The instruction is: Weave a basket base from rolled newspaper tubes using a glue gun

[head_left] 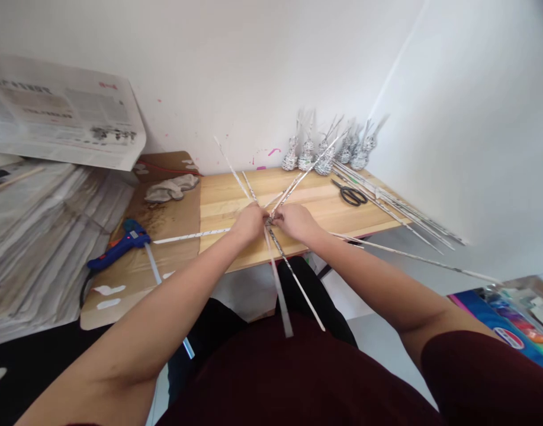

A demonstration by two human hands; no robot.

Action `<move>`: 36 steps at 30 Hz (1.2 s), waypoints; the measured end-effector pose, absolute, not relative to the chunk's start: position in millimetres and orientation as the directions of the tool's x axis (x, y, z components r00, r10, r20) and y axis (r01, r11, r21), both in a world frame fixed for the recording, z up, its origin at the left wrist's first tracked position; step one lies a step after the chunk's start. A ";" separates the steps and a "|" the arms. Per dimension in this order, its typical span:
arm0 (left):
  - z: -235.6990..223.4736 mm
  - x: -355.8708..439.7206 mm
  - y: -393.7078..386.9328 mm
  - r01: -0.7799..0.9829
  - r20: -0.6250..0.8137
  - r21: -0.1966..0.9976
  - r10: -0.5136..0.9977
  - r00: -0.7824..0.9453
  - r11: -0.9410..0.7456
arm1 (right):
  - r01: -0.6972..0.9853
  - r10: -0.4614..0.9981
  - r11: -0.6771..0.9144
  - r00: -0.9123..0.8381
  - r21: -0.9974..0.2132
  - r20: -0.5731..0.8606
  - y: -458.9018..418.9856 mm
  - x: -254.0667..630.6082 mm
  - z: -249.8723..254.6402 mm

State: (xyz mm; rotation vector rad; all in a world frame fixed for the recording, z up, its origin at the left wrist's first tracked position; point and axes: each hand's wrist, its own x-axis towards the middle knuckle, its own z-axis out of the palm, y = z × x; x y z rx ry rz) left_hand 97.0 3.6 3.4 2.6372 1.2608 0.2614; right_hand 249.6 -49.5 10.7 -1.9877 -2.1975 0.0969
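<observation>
Both my hands meet at the middle of a star of rolled newspaper sticks [293, 269], just above the wooden table top [227, 195]. My left hand [250, 222] pinches the crossing from the left side. From the right, my right hand [295, 220] grips the same crossing with curled fingers. Long sticks fan out from that point: some toward the wall, one to the left, one far to the right, and others down over the table edge toward my lap. My fingers hide part of the crossing, so how the sticks are joined there cannot be made out.
Several woven paper gourd shapes [324, 158] stand against the wall. Scissors [350, 193] and loose paper sticks [399, 207] lie at the right. Leftward are a blue glue gun [120, 245], gloves [171, 188], stacked newspapers [53, 236] and a brown board [182, 248].
</observation>
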 end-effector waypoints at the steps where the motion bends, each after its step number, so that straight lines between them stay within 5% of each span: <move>1: -0.4 91.9 5.2 0.707 0.111 0.251 0.745 0.658 -0.661 | 0.981 0.991 0.112 -0.097 -0.161 0.096 -50.9 249.5 9.4; 9: -15.0 63.3 7.5 0.396 0.302 0.167 0.429 0.851 -0.903 | 0.976 0.979 0.189 -0.178 -0.107 0.100 -50.0 251.6 10.7; 19: -17.5 83.9 -12.1 0.513 0.271 0.017 0.498 0.824 -0.858 | 0.978 0.975 0.206 -0.202 -0.043 0.096 -47.7 259.8 13.4; 36: -11.1 86.5 -24.7 0.564 0.221 -0.011 0.549 0.806 -0.825 | 0.975 0.997 0.069 -0.064 -0.211 0.033 -65.8 252.1 11.8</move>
